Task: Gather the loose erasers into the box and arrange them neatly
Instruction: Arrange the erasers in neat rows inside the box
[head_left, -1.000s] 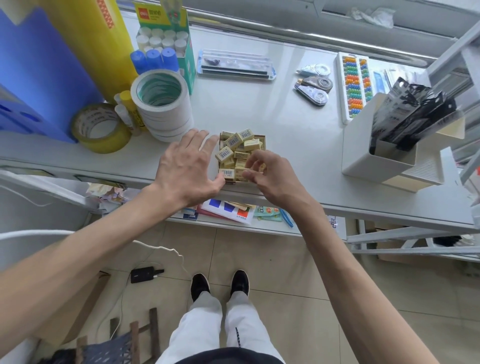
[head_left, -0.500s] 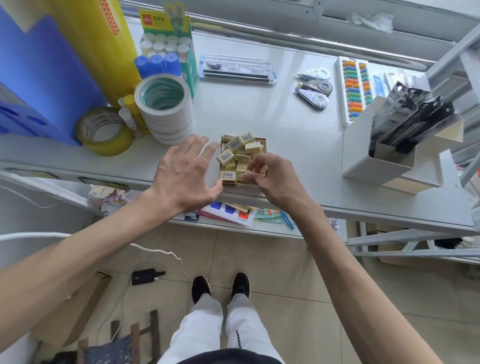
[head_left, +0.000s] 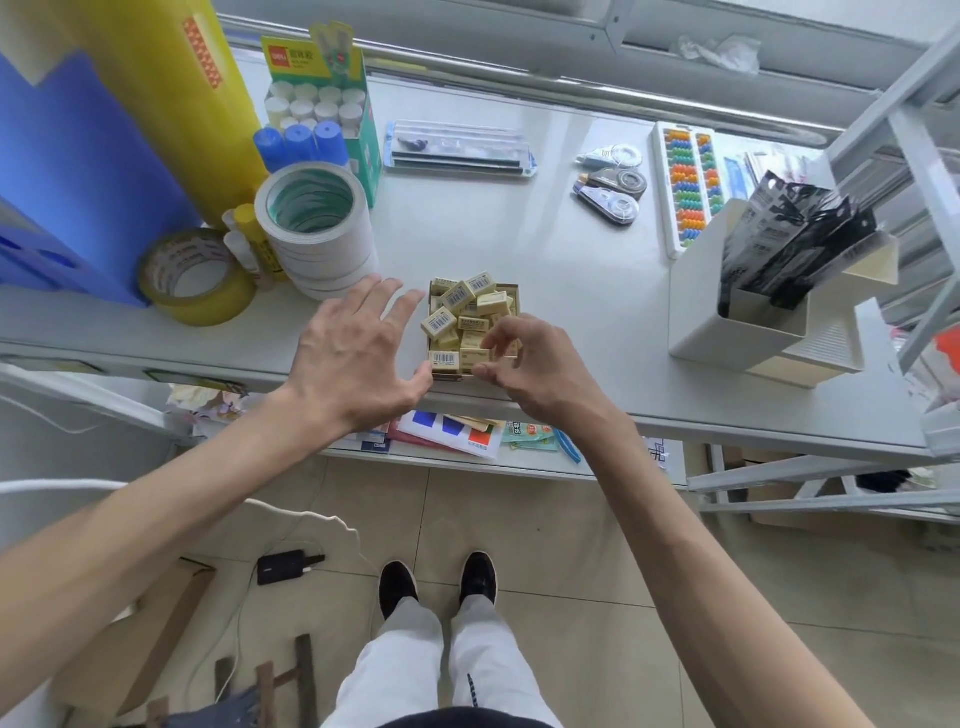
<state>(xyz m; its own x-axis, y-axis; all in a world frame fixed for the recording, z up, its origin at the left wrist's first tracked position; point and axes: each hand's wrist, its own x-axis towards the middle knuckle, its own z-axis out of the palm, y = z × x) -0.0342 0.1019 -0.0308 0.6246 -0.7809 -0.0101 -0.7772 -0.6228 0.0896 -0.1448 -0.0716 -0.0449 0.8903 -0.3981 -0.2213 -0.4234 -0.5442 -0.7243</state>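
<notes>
Erasers (head_left: 470, 317) lie heaped and crooked in the box (head_left: 514, 287) near the front edge of the shelf (head_left: 545, 260), between the two hands. Left hand (head_left: 358, 351) is spread flat just left of the box, thumb tip touching its near left corner, holding nothing. Right hand (head_left: 530, 364) curls over the box's near right part, thumb and forefinger closing on erasers there, though whether one is actually pinched cannot be told.
</notes>
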